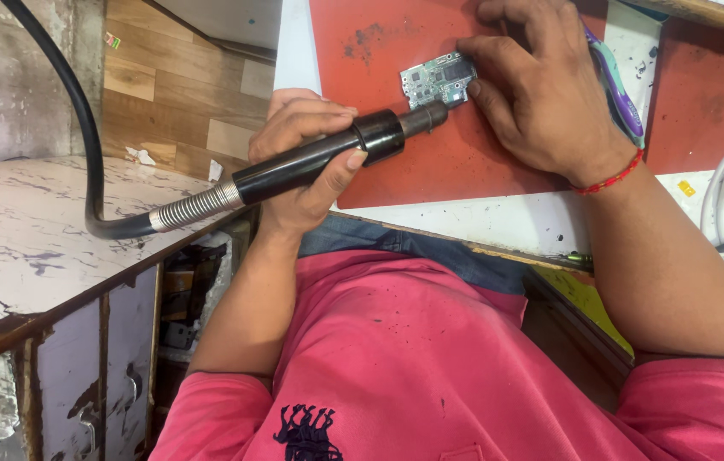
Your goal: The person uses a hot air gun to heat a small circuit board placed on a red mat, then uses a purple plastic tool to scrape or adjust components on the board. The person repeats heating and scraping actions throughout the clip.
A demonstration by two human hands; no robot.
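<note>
Gripping the black cylindrical hot-air handpiece (pixel 319 158) around its barrel, the left hand (pixel 302 162) had its fingers (pixel 340 171) wrapped shut about the tool, thumb along the underside. The tool's long axis ran slantwise from the ribbed metal collar and black hose (pixel 80 128) at the counter's left edge up toward its narrow metal nozzle (pixel 426 118), which lay touching or just over the lower edge of the small green and silver circuit board (pixel 439 81). That board sat flat on the red rubber work mat (pixel 430 171), near the mat's far middle. The right hand (pixel 549 94) rested on the mat just right of the board, fingers pressed together against the board's right edge, pinning it; a purple and green handled tool (pixel 618 94) lay tucked beneath that hand. So the board lay straight ahead of the nozzle, the right hand being nearer it.
</note>
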